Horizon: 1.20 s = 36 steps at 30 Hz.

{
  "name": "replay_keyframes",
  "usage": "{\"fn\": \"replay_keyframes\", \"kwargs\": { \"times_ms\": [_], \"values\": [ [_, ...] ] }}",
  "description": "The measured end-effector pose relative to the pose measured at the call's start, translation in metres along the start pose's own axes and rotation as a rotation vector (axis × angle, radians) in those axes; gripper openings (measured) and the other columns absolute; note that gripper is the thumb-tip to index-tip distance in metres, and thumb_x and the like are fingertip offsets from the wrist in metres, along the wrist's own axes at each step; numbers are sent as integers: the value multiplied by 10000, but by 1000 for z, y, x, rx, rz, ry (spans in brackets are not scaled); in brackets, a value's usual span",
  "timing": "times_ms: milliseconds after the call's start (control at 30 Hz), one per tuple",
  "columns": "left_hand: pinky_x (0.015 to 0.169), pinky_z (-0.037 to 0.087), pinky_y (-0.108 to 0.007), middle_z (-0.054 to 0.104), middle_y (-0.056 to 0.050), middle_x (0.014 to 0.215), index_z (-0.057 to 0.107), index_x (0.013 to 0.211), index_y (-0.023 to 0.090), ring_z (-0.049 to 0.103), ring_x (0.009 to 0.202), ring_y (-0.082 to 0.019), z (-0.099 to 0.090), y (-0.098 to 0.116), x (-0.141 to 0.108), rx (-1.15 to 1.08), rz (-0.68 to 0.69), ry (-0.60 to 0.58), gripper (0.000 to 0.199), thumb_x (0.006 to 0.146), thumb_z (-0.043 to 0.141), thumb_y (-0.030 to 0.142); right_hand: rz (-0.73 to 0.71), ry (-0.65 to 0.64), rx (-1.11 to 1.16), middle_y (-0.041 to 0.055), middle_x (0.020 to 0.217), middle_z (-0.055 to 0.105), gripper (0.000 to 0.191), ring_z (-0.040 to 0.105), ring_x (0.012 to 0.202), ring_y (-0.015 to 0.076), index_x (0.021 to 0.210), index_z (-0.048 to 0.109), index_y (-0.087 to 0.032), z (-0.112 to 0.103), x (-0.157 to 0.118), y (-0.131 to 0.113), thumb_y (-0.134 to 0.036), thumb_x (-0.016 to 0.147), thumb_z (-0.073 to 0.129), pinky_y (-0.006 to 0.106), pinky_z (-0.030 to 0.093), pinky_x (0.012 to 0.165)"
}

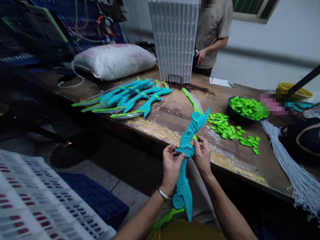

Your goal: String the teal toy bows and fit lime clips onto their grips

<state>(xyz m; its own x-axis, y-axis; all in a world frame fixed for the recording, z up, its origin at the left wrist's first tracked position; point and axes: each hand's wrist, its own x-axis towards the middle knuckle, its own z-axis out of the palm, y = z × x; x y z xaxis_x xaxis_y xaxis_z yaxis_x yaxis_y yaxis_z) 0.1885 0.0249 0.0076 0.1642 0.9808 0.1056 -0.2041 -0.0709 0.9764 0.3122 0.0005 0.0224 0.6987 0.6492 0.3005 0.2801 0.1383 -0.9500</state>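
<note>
A blue plastic toy bow [185,136] with green limb tips is held upright in front of me, over the table's near edge. My left hand [172,163] grips its middle, thumb pressed on the central part. Between the thumb and fingers of my right hand [203,155] is a small green plastic piece [195,137], close beside the bow's middle. Loose green pieces [226,126] lie on the table to the right, and more fill a dark bowl [228,110]. Several similar blue and green bows [140,95] lie side by side at the left of the table.
Behind the bows are a stuffed white sack [115,61] and an upright ribbed plastic panel [173,40]. A bundle of pale strings [287,160] hangs over the right edge. White crates [37,200] stand at lower left. Across the table stands another person [212,33].
</note>
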Motion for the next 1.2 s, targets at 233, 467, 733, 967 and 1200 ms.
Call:
{"fn": "replay_keyframes", "kwargs": {
  "times_ms": [233,467,733,967,1200],
  "values": [
    [808,561,-311,607,-52,987,765,898,201,637,924,-188,-11,1,7,264,288,-26,70,834,771,231,-56,42,-104,98,1064,631,309,640,948,228,1085,620,-173,-4,-3,5,-459,983,558,342,548,771],
    [824,500,-341,610,-51,889,754,863,193,608,866,-195,-11,9,10,361,407,-92,92,904,675,213,-137,36,-152,87,1084,609,272,629,996,230,1115,631,-190,0,-5,0,-430,1008,560,357,535,831],
    [804,439,-341,544,-38,820,580,749,204,529,811,-199,-14,16,16,267,191,-92,193,928,572,277,-151,35,-162,83,1070,617,269,632,989,223,1109,632,-188,0,-4,3,-428,1014,555,344,536,823],
    [648,492,-305,540,-18,752,495,786,201,532,654,-149,-21,14,24,12,-206,-157,301,900,528,478,-129,28,-134,72,1054,615,248,647,879,193,1103,641,-181,0,-3,5,-394,1009,555,310,548,734],
    [784,536,-426,657,-128,1020,586,1088,176,641,827,-238,-98,18,45,85,-307,31,463,714,710,420,-146,26,-117,66,1018,617,255,643,900,204,1088,659,-185,-1,-1,3,-406,986,582,314,543,752]
  ]
}}
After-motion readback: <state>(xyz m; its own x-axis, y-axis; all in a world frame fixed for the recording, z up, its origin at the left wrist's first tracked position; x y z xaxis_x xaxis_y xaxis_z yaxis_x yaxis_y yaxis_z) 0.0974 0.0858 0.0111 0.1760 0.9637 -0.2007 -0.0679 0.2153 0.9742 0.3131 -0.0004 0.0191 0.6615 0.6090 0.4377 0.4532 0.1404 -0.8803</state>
